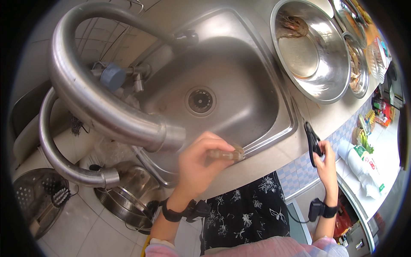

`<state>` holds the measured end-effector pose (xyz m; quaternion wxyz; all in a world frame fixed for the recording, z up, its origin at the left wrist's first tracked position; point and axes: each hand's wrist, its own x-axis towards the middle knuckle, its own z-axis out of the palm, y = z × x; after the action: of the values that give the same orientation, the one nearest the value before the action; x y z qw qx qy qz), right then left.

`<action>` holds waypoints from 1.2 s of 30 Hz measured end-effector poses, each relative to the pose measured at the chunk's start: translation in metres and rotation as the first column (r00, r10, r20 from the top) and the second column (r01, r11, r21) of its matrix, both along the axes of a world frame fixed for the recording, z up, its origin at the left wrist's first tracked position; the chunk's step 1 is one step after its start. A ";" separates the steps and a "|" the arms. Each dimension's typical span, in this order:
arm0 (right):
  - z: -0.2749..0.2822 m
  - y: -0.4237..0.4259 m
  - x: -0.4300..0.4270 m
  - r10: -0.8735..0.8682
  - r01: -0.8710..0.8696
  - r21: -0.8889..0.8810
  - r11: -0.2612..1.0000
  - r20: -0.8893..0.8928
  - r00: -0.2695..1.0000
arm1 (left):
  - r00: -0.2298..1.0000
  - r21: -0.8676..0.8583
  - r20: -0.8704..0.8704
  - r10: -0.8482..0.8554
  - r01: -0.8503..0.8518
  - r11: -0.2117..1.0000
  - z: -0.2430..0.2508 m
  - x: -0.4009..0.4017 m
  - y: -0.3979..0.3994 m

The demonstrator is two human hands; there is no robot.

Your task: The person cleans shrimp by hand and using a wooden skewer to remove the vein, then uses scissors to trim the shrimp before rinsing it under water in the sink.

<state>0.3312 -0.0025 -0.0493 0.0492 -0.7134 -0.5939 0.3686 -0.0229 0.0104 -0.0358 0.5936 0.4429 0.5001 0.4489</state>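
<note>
A raw shrimp (226,155) is pinched between the thumb and fingers of my left hand (205,157), over the front rim of the stainless steel sink (237,127). Part of the shrimp is hidden by the fingers. To the right, my right hand (327,160) grips black-handled scissors (312,141) by the handles. Their thin blades point away from me, above the counter edge beside the sink. Beyond them stands a large steel bowl (332,57) with whole shrimp (292,26) lying at its far side. Past it, a smaller metal dish (362,75) contains more shrimp or shrimp parts.
A thick curved steel faucet (96,106) arches over the sink's left side, its spout close to my left hand. Steel pots (128,192) and a colander (41,192) with a brush sit at lower left. A plastic-wrapped roll (362,167) lies on the white surface at right.
</note>
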 end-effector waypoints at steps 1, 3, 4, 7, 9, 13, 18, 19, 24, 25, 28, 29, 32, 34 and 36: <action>0.010 -0.005 -0.002 -0.064 0.054 -0.105 0.993 -0.102 0.993 | 0.999 0.009 0.044 0.006 -0.006 1.000 0.000 -0.002 0.000; 0.030 -0.016 -0.008 -0.114 0.067 -0.222 0.973 -0.206 0.972 | 0.997 0.015 0.071 0.034 -0.035 0.999 -0.001 -0.001 0.002; 0.044 -0.015 -0.012 -0.331 0.143 -0.478 0.867 -0.338 0.881 | 0.993 0.018 0.103 0.055 -0.057 0.998 0.000 0.000 0.003; 0.068 -0.010 -0.027 -0.415 -0.183 -0.601 0.778 -0.710 0.568 | 0.949 -0.197 0.299 0.101 -0.042 0.979 0.005 0.001 0.001; 0.075 0.002 -0.036 -0.512 -0.391 -0.680 0.620 -0.728 0.456 | 0.956 -0.222 0.283 0.075 -0.010 0.975 0.006 -0.003 0.000; 0.082 0.030 -0.051 -0.614 -0.539 -0.725 0.428 -0.671 0.415 | 0.982 -0.261 0.185 -0.027 0.076 0.962 0.015 -0.010 0.004; 0.084 0.042 -0.059 -0.682 -0.619 -0.731 0.286 -0.609 0.405 | 0.970 -0.280 0.244 0.006 0.065 0.958 0.018 -0.016 0.006; 0.084 0.043 -0.060 -0.682 -0.621 -0.732 0.282 -0.608 0.407 | 0.974 -0.278 0.226 0.007 0.057 0.959 0.018 -0.017 0.006; 0.084 0.047 -0.067 -0.658 -0.630 -0.720 0.289 -0.628 0.416 | 0.952 -0.311 0.304 0.048 0.051 0.949 0.015 -0.019 0.005; 0.083 0.047 -0.067 -0.657 -0.631 -0.721 0.287 -0.627 0.418 | 0.953 -0.299 0.298 0.043 0.050 0.953 0.014 -0.020 0.005; 0.083 0.046 -0.065 -0.660 -0.599 -0.758 0.256 -0.590 0.464 | 0.968 -0.279 0.247 0.039 0.032 0.960 0.014 -0.020 0.004; 0.083 0.046 -0.066 -0.673 -0.596 -0.762 0.253 -0.581 0.457 | 0.968 -0.280 0.247 0.040 0.032 0.960 0.013 -0.020 0.005; 0.084 0.049 -0.070 -0.671 -0.603 -0.759 0.245 -0.582 0.460 | 0.991 -0.224 0.113 -0.071 0.095 0.970 0.014 -0.023 0.006; 0.084 0.052 -0.070 -0.657 -0.613 -0.752 0.243 -0.593 0.466 | 0.986 -0.215 0.139 -0.090 0.119 0.969 0.013 -0.023 0.007; 0.084 0.054 -0.069 -0.658 -0.603 -0.766 0.222 -0.574 0.487 | 0.983 -0.196 0.137 -0.126 0.151 0.969 0.013 -0.025 0.009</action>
<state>0.2623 0.0514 0.0347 -0.1062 -0.2830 -0.0828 0.9496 -0.0478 0.0194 -0.0231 0.6959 0.3845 0.4739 0.3786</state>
